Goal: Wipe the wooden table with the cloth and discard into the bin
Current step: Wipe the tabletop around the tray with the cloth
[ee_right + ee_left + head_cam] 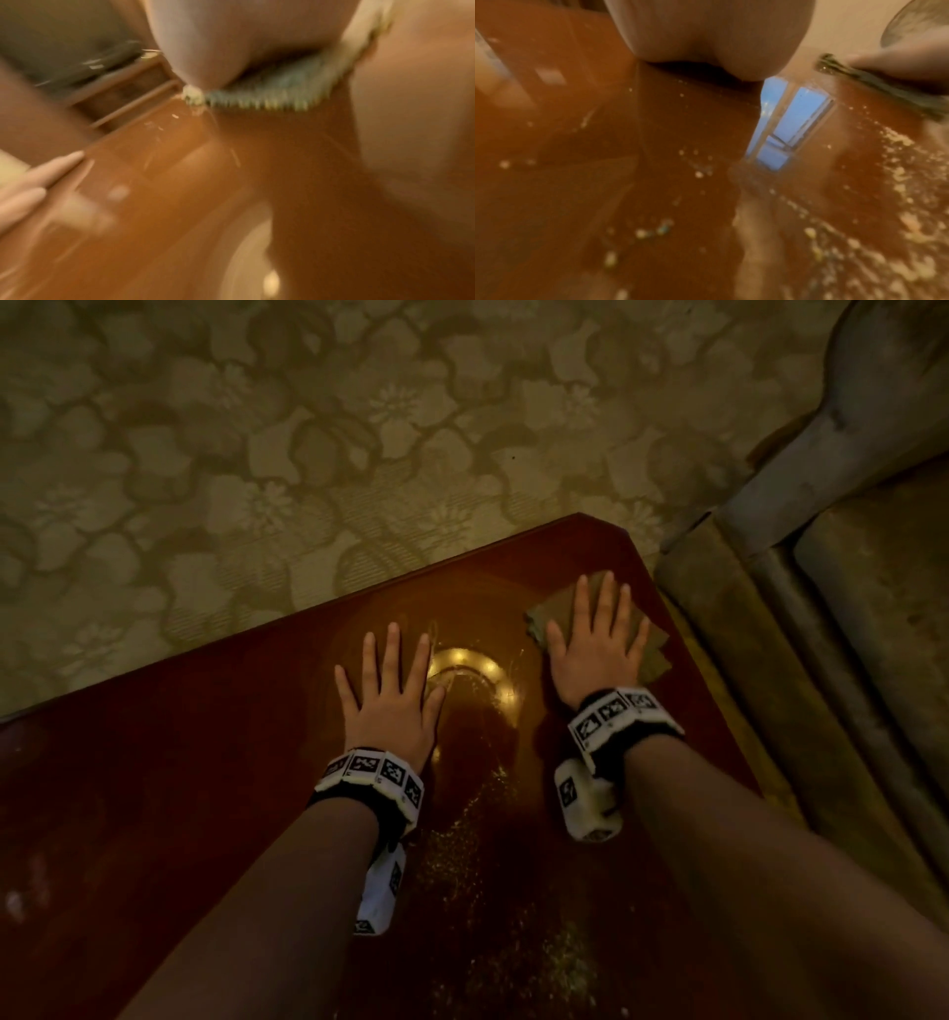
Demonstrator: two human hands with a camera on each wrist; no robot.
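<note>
A glossy dark red wooden table (pixel 205 762) fills the lower part of the head view. My right hand (pixel 595 634) lies flat with straight fingers on a folded olive-green cloth (pixel 652 649) near the table's far right corner. The cloth (pixel 270 95) shows under the palm in the right wrist view, and its edge (pixel 885 81) in the left wrist view. My left hand (pixel 390 690) rests flat on the bare tabletop to the left of the cloth, holding nothing. Pale crumbs (pixel 462 839) are strewn over the wood between my forearms. No bin is in view.
A patterned beige carpet (pixel 308 428) lies beyond the table's far edge. An upholstered sofa (pixel 847 608) stands close along the table's right side. A round ceiling lamp is mirrored in the polish (pixel 472 670) between my hands.
</note>
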